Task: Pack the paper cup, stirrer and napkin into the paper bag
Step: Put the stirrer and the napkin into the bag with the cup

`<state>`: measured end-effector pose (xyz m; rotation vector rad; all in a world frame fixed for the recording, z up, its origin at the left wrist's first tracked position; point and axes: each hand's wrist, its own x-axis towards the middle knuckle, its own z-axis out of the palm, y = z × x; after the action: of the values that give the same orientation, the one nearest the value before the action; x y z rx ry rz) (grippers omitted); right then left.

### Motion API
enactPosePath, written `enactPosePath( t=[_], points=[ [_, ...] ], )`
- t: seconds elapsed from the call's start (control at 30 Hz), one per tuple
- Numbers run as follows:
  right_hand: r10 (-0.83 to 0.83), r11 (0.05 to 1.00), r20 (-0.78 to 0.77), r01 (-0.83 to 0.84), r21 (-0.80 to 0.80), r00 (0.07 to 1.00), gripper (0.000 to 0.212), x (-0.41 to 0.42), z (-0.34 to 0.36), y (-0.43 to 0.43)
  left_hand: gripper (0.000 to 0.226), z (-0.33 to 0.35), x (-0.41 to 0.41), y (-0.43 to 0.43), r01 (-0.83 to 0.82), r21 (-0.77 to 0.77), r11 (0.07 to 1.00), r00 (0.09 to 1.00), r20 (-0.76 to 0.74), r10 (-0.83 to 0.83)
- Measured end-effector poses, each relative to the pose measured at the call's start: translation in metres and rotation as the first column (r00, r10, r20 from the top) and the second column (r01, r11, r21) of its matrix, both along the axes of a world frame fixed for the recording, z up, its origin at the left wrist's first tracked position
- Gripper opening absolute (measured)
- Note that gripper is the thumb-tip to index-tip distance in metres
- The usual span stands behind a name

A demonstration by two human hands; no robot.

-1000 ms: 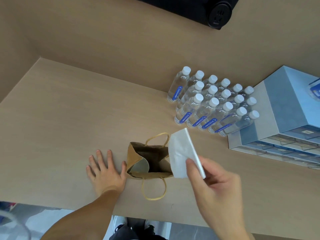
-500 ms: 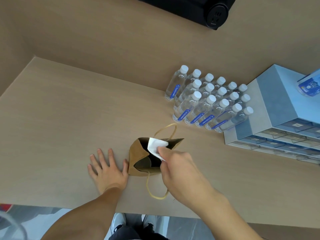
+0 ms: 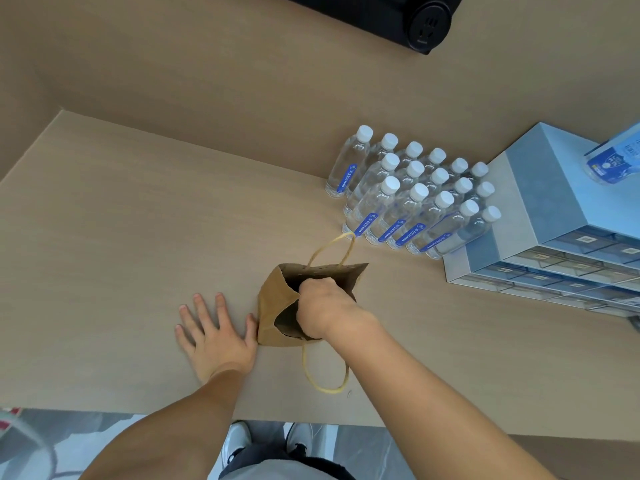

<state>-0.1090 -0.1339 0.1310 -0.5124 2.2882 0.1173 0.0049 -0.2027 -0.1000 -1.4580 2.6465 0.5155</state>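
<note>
A brown paper bag (image 3: 273,306) stands open on the wooden table (image 3: 121,237), with one yellow rope handle hanging toward me and one pointing away. My right hand (image 3: 322,306) reaches down into the bag's mouth to the knuckles, and its fingers are hidden inside. The napkin, cup and stirrer are out of sight. My left hand (image 3: 214,330) lies flat on the table with fingers spread and its thumb against the bag's left side.
Several small water bottles (image 3: 408,199) stand packed together just behind the bag to the right. A blue-grey drawer cabinet (image 3: 540,209) sits at the far right. A black power socket (image 3: 429,22) is on the back wall. The table's front edge is close to me.
My right hand carried the white napkin from above the bag down into its opening and has sunk deeper, so the napkin no longer shows. My left hand stayed put.
</note>
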Motion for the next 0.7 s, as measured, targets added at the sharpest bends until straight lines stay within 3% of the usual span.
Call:
enactPosePath(
  t=[0.13, 0.43, 0.7],
  points=[
    [-0.033, 0.999, -0.017, 0.032, -0.04, 0.999, 0.032, -0.005, -0.018, 0.001, 0.079, 0.002, -0.001, 0.002, -0.009, 0.01, 1.0, 1.0, -0.011, 0.009],
    [0.159, 0.985, 0.045, -0.162, 0.063, 0.986, 0.028, -0.013, -0.044, -0.012, 0.078, 0.005, -0.001, 0.004, -0.022, 0.022, 1.0, 0.999, -0.025, 0.022],
    [0.178, 0.984, 0.051, -0.178, -0.005, 0.983, 0.031, -0.01, 0.003, -0.011, 0.079, 0.008, 0.0, 0.005, 0.006, 0.027, 1.0, 1.0, 0.003, -0.006]
  ],
)
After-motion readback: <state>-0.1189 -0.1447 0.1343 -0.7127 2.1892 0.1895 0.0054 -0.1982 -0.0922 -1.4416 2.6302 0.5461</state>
